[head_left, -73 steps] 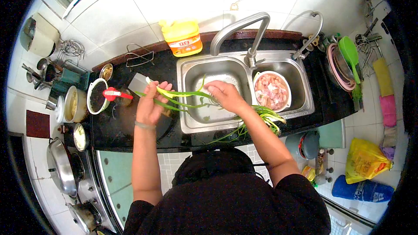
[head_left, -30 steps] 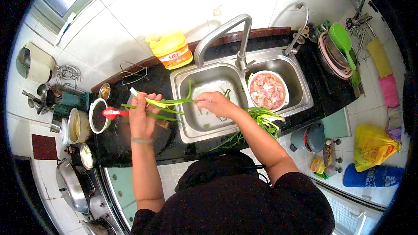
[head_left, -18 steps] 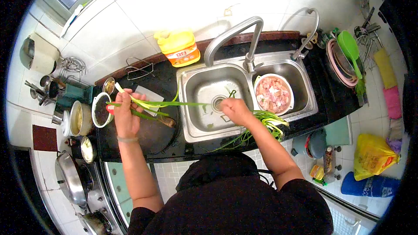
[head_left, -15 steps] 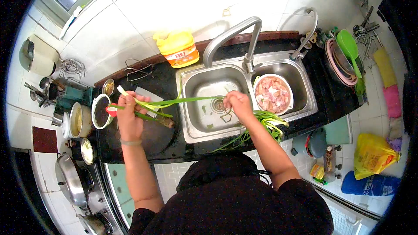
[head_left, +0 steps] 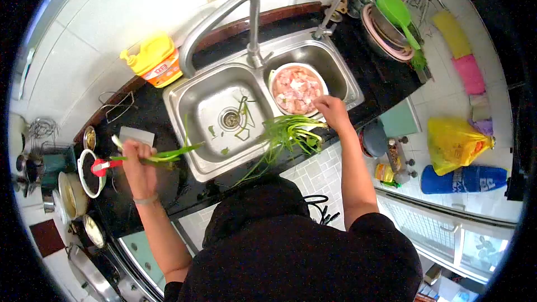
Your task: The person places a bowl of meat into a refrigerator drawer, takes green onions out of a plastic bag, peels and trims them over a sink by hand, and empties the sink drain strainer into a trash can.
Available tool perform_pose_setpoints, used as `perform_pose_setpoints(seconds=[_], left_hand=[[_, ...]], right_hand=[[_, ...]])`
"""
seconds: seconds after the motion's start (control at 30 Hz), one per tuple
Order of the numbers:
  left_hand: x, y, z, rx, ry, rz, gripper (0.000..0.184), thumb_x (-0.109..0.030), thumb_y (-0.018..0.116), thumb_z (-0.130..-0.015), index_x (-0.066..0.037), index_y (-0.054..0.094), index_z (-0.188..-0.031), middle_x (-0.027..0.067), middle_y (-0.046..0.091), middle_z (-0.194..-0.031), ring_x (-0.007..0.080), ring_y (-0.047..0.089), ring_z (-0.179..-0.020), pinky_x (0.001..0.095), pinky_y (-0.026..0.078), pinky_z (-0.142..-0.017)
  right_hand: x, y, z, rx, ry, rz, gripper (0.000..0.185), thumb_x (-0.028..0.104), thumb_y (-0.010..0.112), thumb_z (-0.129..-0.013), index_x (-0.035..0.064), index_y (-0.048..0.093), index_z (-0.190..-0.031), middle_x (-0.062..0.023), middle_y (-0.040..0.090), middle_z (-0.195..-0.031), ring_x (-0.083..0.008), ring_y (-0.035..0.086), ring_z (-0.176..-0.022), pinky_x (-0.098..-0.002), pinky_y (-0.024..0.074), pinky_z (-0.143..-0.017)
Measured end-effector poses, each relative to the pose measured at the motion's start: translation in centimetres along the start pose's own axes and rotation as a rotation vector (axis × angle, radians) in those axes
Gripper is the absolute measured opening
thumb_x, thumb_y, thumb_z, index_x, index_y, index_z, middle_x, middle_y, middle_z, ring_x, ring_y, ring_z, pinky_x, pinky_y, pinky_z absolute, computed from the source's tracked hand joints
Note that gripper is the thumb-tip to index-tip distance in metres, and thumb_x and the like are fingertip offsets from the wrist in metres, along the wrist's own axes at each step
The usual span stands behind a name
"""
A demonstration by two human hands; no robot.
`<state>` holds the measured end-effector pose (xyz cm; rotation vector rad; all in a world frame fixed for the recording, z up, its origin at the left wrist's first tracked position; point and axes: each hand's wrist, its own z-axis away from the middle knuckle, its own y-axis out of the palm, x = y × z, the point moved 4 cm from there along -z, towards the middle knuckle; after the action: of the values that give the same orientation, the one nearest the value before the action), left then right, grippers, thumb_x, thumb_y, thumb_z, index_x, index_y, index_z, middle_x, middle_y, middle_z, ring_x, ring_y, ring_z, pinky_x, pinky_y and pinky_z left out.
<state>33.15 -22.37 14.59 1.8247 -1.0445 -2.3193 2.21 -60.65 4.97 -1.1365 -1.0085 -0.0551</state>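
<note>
My left hand [head_left: 139, 165] is closed around a few scallions [head_left: 170, 155], white ends up by the fingers and green leaves pointing right. Beside that hand a red item [head_left: 100, 167] shows at the rim of a white bowl [head_left: 84, 174]; whether the hand touches it I cannot tell. My right hand [head_left: 334, 113] has its fingers pinched together near the meat bowl's edge; anything between them is hidden. Just left of it, a bunch of scallions [head_left: 291, 134] lies across the sink's front edge. Cut pieces of meat fill a white bowl [head_left: 295, 88] in the right basin.
Green scraps lie around the drain in the left basin [head_left: 215, 114]. A tall faucet [head_left: 254, 22] arches over it. A yellow jug [head_left: 154, 61] stands behind to the left. Stacked basins with a green ladle [head_left: 396, 11] sit at the right end of the counter.
The view has shifted right. My right hand has left the scallion leaves over the left basin and moved right to the meat bowl's edge. My left hand still holds scallions.
</note>
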Motion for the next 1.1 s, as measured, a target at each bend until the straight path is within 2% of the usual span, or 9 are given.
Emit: perform_pose_setpoints(seconds=[0.2,0.37,0.63,0.7,0.73,0.77,0.83,0.93,1.1], left_hand=[[3.1,3.6,-0.2,0.103,-0.161,-0.098,0.026,-0.027,0.043,-0.094,-0.003,0.049,-0.102,-0.0052,0.03,-0.06,0.0056,0.031,-0.053,0.0226,0.034,-0.053],[5.0,7.4,-0.2,0.153,-0.21,-0.295,0.032,-0.032,0.045,-0.093,-0.002,0.05,-0.1,-0.0048,0.032,-0.059,0.006,0.033,-0.053,0.0241,0.041,-0.056],[12.6,12.8,2.0,0.472,-0.329,-0.684,0.022,-0.024,0.052,-0.089,-0.005,0.062,-0.095,0.0005,0.057,-0.077,0.0099,0.055,-0.067,0.025,0.049,-0.056],[14.5,14.6,3.4,0.692,-0.174,-0.979,0.017,-0.015,0.056,-0.085,-0.007,0.062,-0.098,0.0054,0.058,-0.082,0.0159,0.056,-0.077,0.0293,0.047,-0.068],[14.3,16.7,4.5,0.865,0.169,-0.978,0.019,-0.009,0.059,-0.08,-0.006,0.062,-0.099,0.0091,0.057,-0.083,0.0224,0.056,-0.081,0.0317,0.045,-0.074],[15.8,17.3,5.3,0.901,0.243,-0.956,0.022,-0.005,0.06,-0.075,-0.006,0.062,-0.097,0.0121,0.056,-0.087,0.0277,0.055,-0.083,0.0342,0.045,-0.074],[16.2,19.5,6.8,0.955,0.324,-0.884,0.023,-0.004,0.061,-0.071,-0.005,0.061,-0.094,0.0125,0.055,-0.091,0.0294,0.056,-0.086,0.0351,0.045,-0.075],[17.1,20.2,6.9,0.931,0.307,-0.941,0.019,-0.002,0.063,-0.07,-0.005,0.062,-0.089,0.0124,0.057,-0.084,0.0284,0.058,-0.084,0.0352,0.046,-0.073],[17.4,18.6,6.3,0.939,0.302,-0.892,0.025,-0.005,0.064,-0.068,-0.001,0.058,-0.092,0.0119,0.058,-0.079,0.0259,0.058,-0.075,0.0328,0.046,-0.067]], right_hand=[[-5.8,2.5,5.1,-0.011,-0.043,0.319,0.024,0.008,0.065,-0.065,0.0071,0.063,-0.089,-0.0143,0.059,-0.081,-0.0324,0.055,-0.086,-0.0391,0.0446,-0.076],[-5.5,2.5,6.9,-0.131,-0.08,0.221,0.014,0.004,0.064,-0.067,0.0016,0.058,-0.08,-0.0138,0.058,-0.078,-0.0325,0.055,-0.081,-0.0389,0.0445,-0.071],[-1.5,-1.0,9.5,-0.068,-0.24,-0.031,0.006,0.003,0.058,-0.073,0.0019,0.053,-0.077,-0.0125,0.055,-0.08,-0.0315,0.053,-0.082,-0.036,0.0441,-0.074],[-0.3,-0.5,10.0,-0.055,-0.237,-0.104,0.009,0.0,0.059,-0.073,0.0021,0.051,-0.077,-0.0112,0.056,-0.083,-0.0283,0.055,-0.081,-0.0337,0.0447,-0.072],[1.3,-0.7,10.2,-0.053,-0.215,-0.178,0.009,-0.001,0.059,-0.073,0.0021,0.052,-0.077,-0.01,0.056,-0.087,-0.0223,0.055,-0.079,-0.0301,0.0457,-0.068],[2.9,-0.8,10.4,-0.05,-0.191,-0.255,0.009,-0.003,0.059,-0.074,0.0022,0.052,-0.077,-0.0087,0.057,-0.091,-0.0163,0.056,-0.077,-0.0266,0.0467,-0.065],[5.4,-0.7,10.9,-0.034,-0.229,-0.31,0.011,-0.005,0.058,-0.075,0.0016,0.05,-0.081,-0.0076,0.055,-0.093,-0.0118,0.056,-0.08,-0.0247,0.0479,-0.067],[7.7,1.1,11.5,-0.019,-0.014,-0.888,0.015,-0.002,0.061,-0.074,0.003,0.053,-0.085,-0.0044,0.053,-0.09,-0.0125,0.055,-0.076,-0.0246,0.0476,-0.066],[8.7,1.7,10.7,-0.026,-0.093,-0.67,0.025,-0.001,0.065,-0.071,0.0025,0.056,-0.094,-0.0069,0.055,-0.092,-0.0156,0.056,-0.076,-0.0259,0.0468,-0.066]])
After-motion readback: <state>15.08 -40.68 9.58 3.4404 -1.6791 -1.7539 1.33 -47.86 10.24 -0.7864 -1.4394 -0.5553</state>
